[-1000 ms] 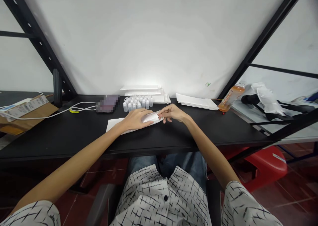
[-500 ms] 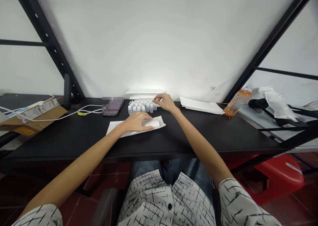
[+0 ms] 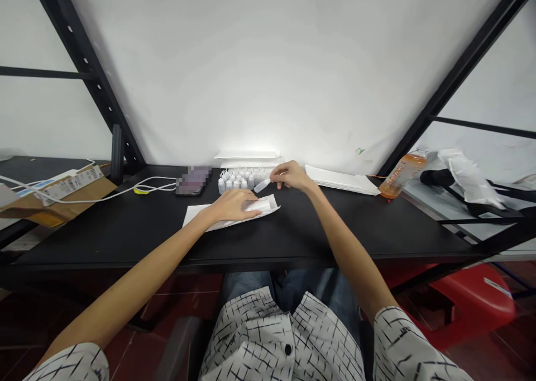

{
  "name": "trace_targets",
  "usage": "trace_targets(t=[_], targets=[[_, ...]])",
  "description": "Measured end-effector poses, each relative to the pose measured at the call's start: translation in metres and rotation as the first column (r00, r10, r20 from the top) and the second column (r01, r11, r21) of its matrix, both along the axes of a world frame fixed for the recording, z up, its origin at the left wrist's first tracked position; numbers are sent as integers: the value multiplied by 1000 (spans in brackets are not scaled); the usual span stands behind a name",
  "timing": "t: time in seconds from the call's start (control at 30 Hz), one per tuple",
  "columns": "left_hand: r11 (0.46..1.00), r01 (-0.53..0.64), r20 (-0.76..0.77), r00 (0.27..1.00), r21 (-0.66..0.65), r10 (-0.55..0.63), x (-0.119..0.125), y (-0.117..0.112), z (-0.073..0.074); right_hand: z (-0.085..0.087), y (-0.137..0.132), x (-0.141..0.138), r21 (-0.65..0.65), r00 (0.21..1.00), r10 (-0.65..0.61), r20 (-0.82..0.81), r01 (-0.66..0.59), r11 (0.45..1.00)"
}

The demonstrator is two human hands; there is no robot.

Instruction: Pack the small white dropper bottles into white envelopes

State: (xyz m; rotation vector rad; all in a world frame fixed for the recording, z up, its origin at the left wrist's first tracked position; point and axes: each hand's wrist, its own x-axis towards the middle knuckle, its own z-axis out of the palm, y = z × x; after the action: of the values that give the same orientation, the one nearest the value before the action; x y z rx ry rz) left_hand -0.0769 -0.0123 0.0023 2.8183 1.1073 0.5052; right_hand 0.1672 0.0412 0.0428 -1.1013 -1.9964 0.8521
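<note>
My right hand pinches one end of a small white squeeze bottle, which is tilted just off the tabletop. To its left stands a cluster of similar small white bottles, upright and packed together with thin tips. In front of them my left hand curves over a white envelope lying flat, thumb toward me and fingers on the far side. White bottle-like shapes show at the envelope's right end, beside the left fingertips. The palm hides the envelope's middle.
More white envelopes lie behind the bottles, and another stack is on the right. A phone and white cable are left, near a cardboard package. An orange drink bottle leans by the right frame post.
My right hand has drawn a small bottle away from the cluster, slightly right and toward me. The left hand stays on the envelope. The view has shifted slightly.
</note>
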Motion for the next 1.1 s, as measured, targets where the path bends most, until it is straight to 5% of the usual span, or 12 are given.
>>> trace_targets(t=[0.1, 0.27, 0.6, 0.97, 1.1], targets=[[1000, -12, -19, 1000, -2, 12, 1, 0, 0, -1, -11, 38, -189, 986, 22, -165, -54, 981], [1000, 13, -25, 1000, 3, -13, 1, 1, -1, -16, -19, 68, -349, 982, 14, -186, -79, 934], [1000, -6, -3, 1000, 16, 6, 2, 1, -4, -26, -14, 59, -353, 967, -19, -255, -75, 933], [1000, 25, 73, 997, 0, -25, 6, 3, -10, -40, -31, 6, -427, 976, 180, -122, -215, 878], [999, 10, 21, 1000, -45, -9, 4, 3, -10, -32, -34, 14, -439, 977, 196, -79, -211, 873]])
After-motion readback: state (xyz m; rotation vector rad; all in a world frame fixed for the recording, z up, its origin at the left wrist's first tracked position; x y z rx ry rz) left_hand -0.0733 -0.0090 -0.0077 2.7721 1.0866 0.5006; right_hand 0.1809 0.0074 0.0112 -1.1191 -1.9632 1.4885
